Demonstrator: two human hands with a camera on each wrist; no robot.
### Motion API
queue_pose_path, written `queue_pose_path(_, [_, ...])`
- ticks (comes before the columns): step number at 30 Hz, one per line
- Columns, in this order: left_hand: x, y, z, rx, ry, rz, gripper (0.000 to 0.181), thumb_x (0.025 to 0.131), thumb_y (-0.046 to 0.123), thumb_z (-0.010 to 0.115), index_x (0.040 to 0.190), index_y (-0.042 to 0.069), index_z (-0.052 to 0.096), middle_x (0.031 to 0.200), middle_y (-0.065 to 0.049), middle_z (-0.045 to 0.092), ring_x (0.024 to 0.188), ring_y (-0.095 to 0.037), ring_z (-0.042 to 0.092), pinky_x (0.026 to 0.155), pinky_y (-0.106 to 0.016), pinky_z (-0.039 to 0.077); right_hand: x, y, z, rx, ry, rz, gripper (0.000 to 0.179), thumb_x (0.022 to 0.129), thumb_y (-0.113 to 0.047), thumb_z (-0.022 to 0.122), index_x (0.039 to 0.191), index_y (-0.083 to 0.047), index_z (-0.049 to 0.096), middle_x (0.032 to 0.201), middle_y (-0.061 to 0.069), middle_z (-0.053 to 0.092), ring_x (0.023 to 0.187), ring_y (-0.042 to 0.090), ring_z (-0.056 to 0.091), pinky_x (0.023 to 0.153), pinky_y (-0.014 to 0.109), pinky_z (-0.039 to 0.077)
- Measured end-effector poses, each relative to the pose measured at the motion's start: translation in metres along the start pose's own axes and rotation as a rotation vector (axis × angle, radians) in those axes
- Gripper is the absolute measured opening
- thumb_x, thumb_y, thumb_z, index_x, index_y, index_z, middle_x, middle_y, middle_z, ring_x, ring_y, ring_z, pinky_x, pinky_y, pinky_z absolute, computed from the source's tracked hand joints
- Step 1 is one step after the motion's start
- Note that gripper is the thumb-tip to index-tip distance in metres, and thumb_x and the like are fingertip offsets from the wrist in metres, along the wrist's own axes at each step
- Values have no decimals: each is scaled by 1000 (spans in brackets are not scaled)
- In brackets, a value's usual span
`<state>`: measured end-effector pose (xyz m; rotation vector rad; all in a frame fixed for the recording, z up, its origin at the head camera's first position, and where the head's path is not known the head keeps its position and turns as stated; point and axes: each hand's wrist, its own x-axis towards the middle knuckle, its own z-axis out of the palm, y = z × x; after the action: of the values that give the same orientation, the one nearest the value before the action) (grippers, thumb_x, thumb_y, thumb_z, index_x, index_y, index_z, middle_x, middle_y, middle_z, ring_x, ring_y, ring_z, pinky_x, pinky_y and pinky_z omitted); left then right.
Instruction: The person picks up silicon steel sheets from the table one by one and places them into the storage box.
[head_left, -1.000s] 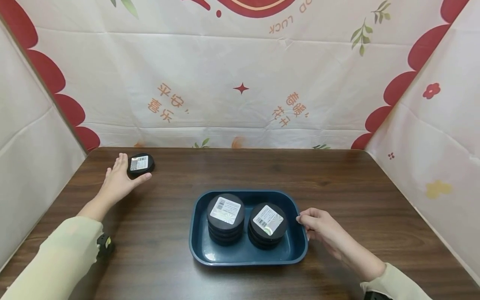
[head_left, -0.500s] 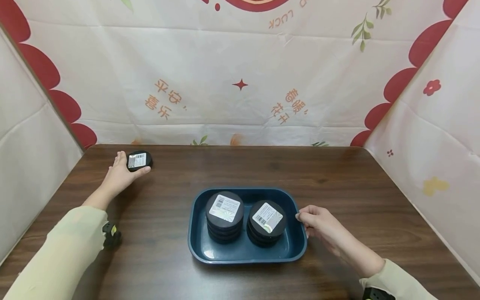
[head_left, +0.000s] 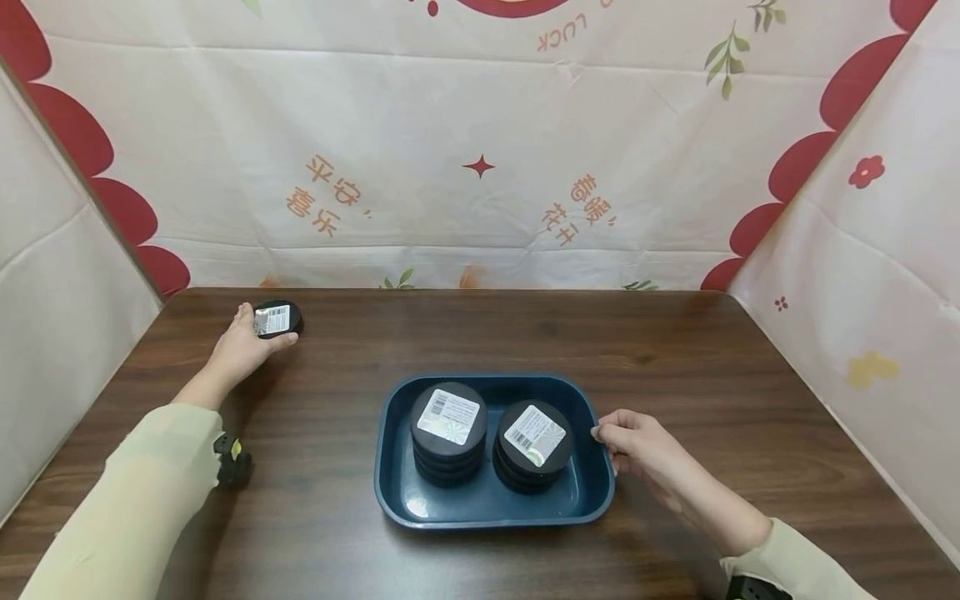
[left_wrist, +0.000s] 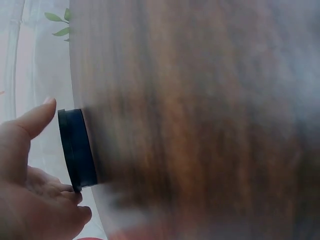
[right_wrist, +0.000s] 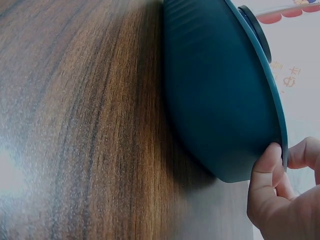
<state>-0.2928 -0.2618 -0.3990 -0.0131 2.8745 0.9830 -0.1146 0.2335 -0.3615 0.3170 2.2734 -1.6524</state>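
At the far left of the table, my left hand [head_left: 238,350] reaches around a flat round black container [head_left: 277,318] with a white label. In the left wrist view its fingers meet one edge of that container [left_wrist: 76,150], while the thumb is held out with a small gap to the opposite side. My right hand [head_left: 637,450] pinches the right rim of a dark blue tray [head_left: 495,518]; the right wrist view shows thumb and fingers on either side of the tray's rim [right_wrist: 278,107]. In the tray stand two stacks of similar containers, a left stack [head_left: 448,433] and a right stack [head_left: 532,446].
The brown wooden table [head_left: 480,333] is bounded at the back by a white printed cloth [head_left: 420,125]. Similar cloth rises on the left and right sides. The tray sits near the table's middle.
My left hand has drawn in slightly around the lone container, and its forearm has shifted a little to the right. The right hand stays on the tray rim. The head view has tilted slightly.
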Motion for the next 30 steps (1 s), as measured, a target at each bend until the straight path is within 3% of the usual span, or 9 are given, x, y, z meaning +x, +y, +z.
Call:
queue_pose_path(9, [0,-2,-2,33,44,6,100,88,40,60,138,-20,-2,143,-40,2,130,-56,12,105,-60,17,-1,0,0,0,-2,1,24,91,-15,53,98,7,49,72,3,47,67,18,49,59,29,47])
queue_pose_path(16, [0,-1,-3,109,106,25,98,85,40,64,137,-23,9,135,-45,20,118,-60,28,99,-61,26,0,1,-1,6,-17,-5,24,92,-16,54,98,6,49,72,3,46,68,17,49,59,29,47])
queue_pose_path(22, [-2,1,-3,139,128,47,91,82,42,67,132,-22,26,121,-43,35,107,-56,38,91,-61,34,-1,0,-2,11,-13,-11,22,92,-16,54,96,5,49,72,2,46,67,16,49,59,28,46])
queue_pose_path(30, [-4,2,1,142,133,26,94,77,47,71,128,-22,31,110,-38,40,95,-48,43,84,-58,39,0,1,-1,15,-13,-11,23,91,-13,53,99,7,49,71,2,46,66,15,49,59,27,46])
